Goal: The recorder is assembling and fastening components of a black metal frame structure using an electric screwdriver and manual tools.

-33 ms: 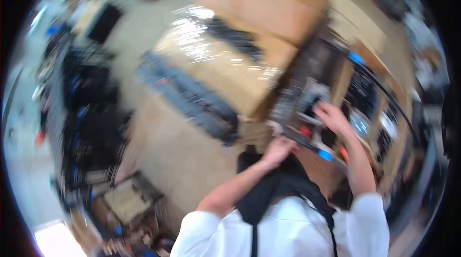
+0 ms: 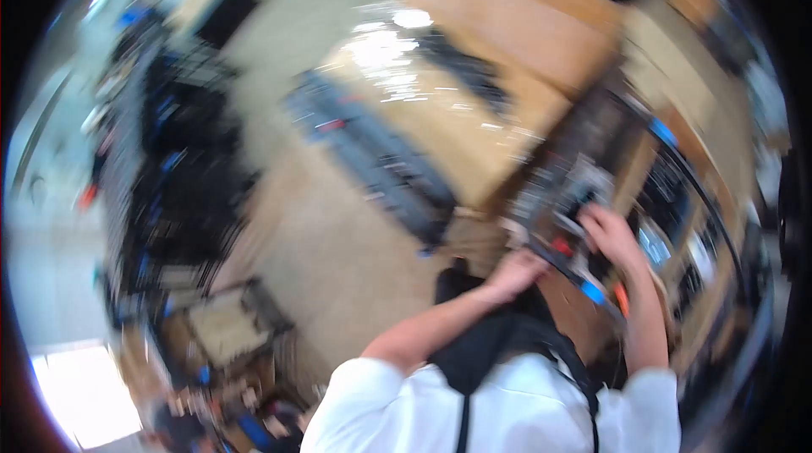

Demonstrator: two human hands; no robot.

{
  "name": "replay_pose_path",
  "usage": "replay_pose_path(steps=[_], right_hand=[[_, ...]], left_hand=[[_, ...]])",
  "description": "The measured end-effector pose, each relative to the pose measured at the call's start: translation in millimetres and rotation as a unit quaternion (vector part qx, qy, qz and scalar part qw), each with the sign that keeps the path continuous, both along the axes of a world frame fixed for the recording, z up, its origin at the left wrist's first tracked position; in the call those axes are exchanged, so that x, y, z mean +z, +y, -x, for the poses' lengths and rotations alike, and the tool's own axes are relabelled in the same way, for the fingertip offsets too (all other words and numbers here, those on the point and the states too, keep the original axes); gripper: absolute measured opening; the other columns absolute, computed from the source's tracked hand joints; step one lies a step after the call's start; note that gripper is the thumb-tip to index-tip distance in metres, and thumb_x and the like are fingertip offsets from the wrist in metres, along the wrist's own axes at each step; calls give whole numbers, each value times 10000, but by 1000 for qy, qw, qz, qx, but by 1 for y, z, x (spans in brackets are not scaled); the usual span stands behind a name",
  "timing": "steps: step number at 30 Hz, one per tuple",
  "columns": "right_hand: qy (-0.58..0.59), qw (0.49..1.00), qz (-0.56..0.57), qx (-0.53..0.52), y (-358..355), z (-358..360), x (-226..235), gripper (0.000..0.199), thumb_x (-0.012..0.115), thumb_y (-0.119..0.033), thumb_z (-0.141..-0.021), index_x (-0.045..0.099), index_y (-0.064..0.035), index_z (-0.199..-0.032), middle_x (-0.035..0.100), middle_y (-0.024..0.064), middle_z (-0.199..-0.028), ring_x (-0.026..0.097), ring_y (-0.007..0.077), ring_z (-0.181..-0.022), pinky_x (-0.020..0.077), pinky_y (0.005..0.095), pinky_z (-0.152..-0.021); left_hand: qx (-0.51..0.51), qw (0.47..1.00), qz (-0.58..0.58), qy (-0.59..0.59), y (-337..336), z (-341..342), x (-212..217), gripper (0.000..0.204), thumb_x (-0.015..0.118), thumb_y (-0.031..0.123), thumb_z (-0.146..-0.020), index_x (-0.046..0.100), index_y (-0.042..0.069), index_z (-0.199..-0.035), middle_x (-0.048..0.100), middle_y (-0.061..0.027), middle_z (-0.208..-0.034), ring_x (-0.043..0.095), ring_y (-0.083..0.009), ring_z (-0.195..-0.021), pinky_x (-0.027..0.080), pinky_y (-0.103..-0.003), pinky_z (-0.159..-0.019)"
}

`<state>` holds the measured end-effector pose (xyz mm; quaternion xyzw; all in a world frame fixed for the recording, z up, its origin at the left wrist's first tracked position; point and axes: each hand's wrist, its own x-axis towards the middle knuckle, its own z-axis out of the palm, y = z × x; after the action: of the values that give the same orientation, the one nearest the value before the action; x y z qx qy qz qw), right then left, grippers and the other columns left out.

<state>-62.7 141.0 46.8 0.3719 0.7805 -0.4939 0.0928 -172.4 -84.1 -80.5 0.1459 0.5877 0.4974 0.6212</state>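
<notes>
Motion blurs everything in the head view. A long dark open tray (image 2: 602, 127) lies ahead of me to the right, with a black rim and blue end pieces. At its near corner my left hand (image 2: 518, 274) is closed on the rim, though the fingertips are smeared. My right hand (image 2: 607, 233) reaches over the tray's near part, fingers bent down beside a small dark thing; whatever they pinch is hidden. A grey-white item (image 2: 588, 178) and a red piece (image 2: 562, 245) lie in the tray near the hands.
A tan tabletop (image 2: 474, 144) with a dark bundle (image 2: 465, 68) stands ahead. Along its near side lies a long blue-grey case (image 2: 381, 165). Dark racks (image 2: 182, 174) stand at the left. Shelving with black bins (image 2: 664, 186) is at the right. An open box (image 2: 224, 330) sits lower left.
The whole view has swung left, so the table, tray and both hands appear farther right and slightly lower. Both hands keep nearly the same places at the tray.
</notes>
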Motion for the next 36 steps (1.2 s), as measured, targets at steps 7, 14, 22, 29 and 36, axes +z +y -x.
replay_pose_path(steps=[7, 14, 22, 29, 36], right_hand=[[37, 956, -212, 201, -95, 9, -15, 83, 604, -72, -941, 644, 0, -946, 687, 265, -880, 666, 487, -869, 518, 537, -744], [108, 978, -179, 3, -115, 19, -33, 200, 746, -147, -895, 648, 27, -912, 672, 132, -734, 629, 208, -685, 506, 364, -651], [132, 982, 45, -127, -132, -8, -52, 122, 676, -87, -985, 670, 33, -1001, 687, 58, -807, 636, 106, -643, 520, 254, -583], [140, 934, 133, -299, -167, -44, -51, 220, 677, -158, -1002, 673, 4, -1151, 699, 35, -858, 644, 101, -661, 473, 222, -566], [188, 730, 354, -553, -198, -67, -113, 236, 742, -273, -992, 671, -79, -1107, 707, 18, -963, 678, 146, -839, 484, 277, -679]], left_hand=[[37, 997, 64, 12, 23, -13, 15, 223, 634, 243, -976, 725, 78, -856, 716, -93, -718, 658, -203, -556, 480, -377, -471], [79, 995, 57, -17, 23, -11, 9, 216, 580, 159, -987, 724, 11, -1051, 730, -119, -856, 696, -214, -643, 551, -382, -538], [61, 995, 56, 52, 16, -12, -7, 190, 662, 130, -896, 750, 64, -1051, 732, -85, -854, 682, -181, -686, 518, -355, -538], [0, 1000, -12, 25, 13, -15, -12, 105, 661, 110, -894, 750, 77, -938, 709, -53, -806, 645, -154, -660, 504, -332, -554], [-3, 995, 23, -95, 7, 21, -1, 190, 758, 241, -974, 686, 66, -982, 678, -27, -812, 660, -136, -635, 523, -288, -579]])
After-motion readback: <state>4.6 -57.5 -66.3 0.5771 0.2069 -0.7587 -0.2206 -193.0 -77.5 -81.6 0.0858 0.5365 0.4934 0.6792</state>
